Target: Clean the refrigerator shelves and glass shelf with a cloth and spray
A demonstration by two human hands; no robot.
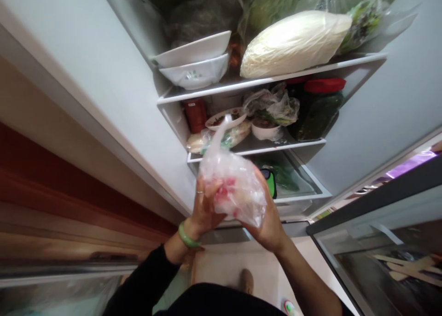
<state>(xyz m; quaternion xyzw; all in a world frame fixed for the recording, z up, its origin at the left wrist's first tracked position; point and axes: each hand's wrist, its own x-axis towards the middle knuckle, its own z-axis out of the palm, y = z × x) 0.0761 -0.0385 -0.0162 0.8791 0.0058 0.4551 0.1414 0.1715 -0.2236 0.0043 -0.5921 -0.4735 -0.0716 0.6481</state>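
Both of my hands hold a translucent plastic bag [238,187] in front of the open fridge. It has red marks on it, and its twisted neck points up and away from me; what lies inside is too blurred to name. My left hand [206,205], with a ring and a green bangle on the wrist, grips the bag's left side. Around the right side and underneath curls my right hand [267,221]. Both sets of fingers are partly hidden by the plastic.
Stacked white bowls [195,72] and a wrapped napa cabbage [293,42] fill the top shelf. Below stand a red-lidded jar [321,108], a plate of food [226,118] and a bagged bowl [265,129]. A green-and-black item [269,182] sits lower. The fridge door [380,242] hangs open at right.
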